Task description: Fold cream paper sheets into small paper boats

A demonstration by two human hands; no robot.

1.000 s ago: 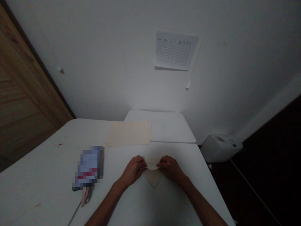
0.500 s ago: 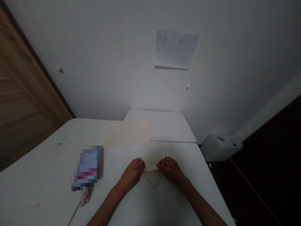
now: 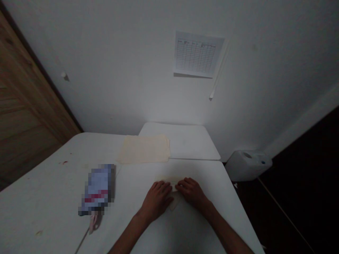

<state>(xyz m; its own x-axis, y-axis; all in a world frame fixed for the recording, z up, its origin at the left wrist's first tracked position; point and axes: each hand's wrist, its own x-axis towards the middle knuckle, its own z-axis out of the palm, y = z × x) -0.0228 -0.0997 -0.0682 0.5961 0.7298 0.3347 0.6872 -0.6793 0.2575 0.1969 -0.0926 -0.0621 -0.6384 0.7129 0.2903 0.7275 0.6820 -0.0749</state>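
Note:
A small sheet of cream paper (image 3: 174,187), folded with a pointed lower end, lies on the white table before me. My left hand (image 3: 158,199) rests over its left part, fingers on the fold and thumb spread apart near the point. On the right side, my right hand (image 3: 192,190) has its curled fingertips closed on the paper's folded band. Only the middle strip and part of the faint point show between my hands; the rest of the paper is covered.
Cream sheets (image 3: 144,149) lie farther back on the white table (image 3: 137,176). To the left is a blurred blue packet (image 3: 97,188) with a pinkish strip below it. A printed form (image 3: 194,54) hangs on the wall; a white plastic canister (image 3: 246,165) stands right of the table.
My left hand has slid right and inward across the paper, its thumb coming away from its fingers. My right hand has shifted slightly left. Less of the folded point is visible.

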